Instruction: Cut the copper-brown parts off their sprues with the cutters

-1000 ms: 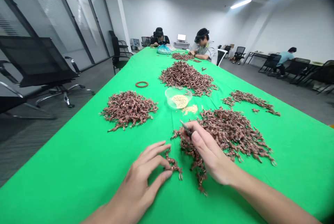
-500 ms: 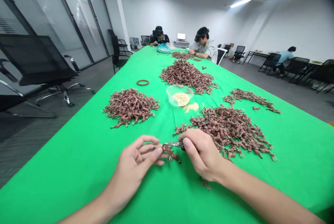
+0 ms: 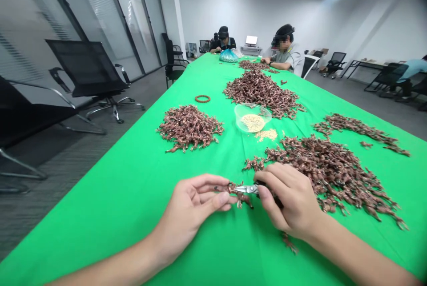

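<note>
My left hand (image 3: pixel 196 208) pinches a small brown animal figurine (image 3: pixel 245 199) between thumb and fingers; its legs and pale tips stick out to the right. My right hand (image 3: pixel 292 199) is wrapped round the dark handles of small metal nippers (image 3: pixel 248 189). Their silver jaws point left and touch the figurine, partly hidden behind it. Just beyond my right hand spreads a large heap of similar brown figurines (image 3: pixel 333 168). One more brown figurine (image 3: pixel 288 242) lies on the cloth below my right wrist.
A clear plastic bowl (image 3: pixel 237 114) holds small beige bits, with some spilled beside it. More figurine heaps lie left (image 3: pixel 190 126), behind (image 3: pixel 262 90) and right (image 3: pixel 360 129) on the green cloth (image 3: pixel 126 197). A brown ring (image 3: pixel 202 98) lies left. Two people sit at the far end.
The camera view has turned left, so the scene sits farther right. The nipper jaws have shifted lower against the figurine. Both hands keep their holds.
</note>
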A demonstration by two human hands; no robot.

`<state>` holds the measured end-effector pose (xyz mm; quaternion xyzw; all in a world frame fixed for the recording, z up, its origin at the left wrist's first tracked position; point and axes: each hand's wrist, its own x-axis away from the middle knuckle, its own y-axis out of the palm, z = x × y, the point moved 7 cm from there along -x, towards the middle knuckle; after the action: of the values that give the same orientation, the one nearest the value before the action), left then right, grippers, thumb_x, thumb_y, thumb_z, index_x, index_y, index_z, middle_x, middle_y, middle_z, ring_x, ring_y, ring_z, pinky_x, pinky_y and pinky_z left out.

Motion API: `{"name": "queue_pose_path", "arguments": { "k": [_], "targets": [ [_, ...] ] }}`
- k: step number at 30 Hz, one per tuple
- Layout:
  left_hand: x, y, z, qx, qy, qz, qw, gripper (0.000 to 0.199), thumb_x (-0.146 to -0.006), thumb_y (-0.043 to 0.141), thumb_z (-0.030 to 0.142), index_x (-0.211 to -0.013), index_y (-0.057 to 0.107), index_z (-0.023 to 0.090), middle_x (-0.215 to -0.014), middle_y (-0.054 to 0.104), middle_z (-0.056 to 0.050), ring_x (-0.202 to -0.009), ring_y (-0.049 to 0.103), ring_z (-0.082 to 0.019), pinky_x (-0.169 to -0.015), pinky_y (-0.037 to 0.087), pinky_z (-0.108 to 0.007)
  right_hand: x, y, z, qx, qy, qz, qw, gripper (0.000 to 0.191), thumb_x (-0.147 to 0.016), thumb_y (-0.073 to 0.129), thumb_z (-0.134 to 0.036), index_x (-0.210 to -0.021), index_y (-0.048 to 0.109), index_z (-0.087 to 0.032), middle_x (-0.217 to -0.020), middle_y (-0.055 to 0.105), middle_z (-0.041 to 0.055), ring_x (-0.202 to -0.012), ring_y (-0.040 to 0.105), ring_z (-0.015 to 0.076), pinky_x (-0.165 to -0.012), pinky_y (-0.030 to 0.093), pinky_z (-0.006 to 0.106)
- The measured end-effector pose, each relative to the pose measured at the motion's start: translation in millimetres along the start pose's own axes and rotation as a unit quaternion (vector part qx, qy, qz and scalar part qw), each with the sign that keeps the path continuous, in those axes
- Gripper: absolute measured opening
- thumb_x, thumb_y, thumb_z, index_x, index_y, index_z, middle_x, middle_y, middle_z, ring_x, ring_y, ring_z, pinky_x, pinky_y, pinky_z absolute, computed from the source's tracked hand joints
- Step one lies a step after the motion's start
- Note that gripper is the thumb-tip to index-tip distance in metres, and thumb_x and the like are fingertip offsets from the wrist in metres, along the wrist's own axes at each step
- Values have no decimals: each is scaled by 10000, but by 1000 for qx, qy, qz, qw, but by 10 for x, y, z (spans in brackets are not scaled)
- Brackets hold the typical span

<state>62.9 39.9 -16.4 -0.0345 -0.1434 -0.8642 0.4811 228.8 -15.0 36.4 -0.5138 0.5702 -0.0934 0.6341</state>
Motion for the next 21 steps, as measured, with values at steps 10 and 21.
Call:
{"name": "queue_pose_path", "arguments": {
  "k": [10,21],
  "targets": [
    [36,8,21,1,15,-17,1000,248,-842,775,282,-971,656,107,-804,780,-77,-726,738,-146,-687,563,-207,28,-39,14,-99,42,6,994,128,-933,523,-187,-985,630,-142,-807,603,74,-712,536,180,-623,393,331],
    [44,9,27,1,8,-13,1000,233,-844,771,296,-935,662,112,-791,784,-79,-680,739,-142,-664,577,-203,0,-38,39,-120,45,0,992,135,-920,519,-175,-939,651,-156,-763,599,51,-662,541,161,-592,411,311]
  ]
}}
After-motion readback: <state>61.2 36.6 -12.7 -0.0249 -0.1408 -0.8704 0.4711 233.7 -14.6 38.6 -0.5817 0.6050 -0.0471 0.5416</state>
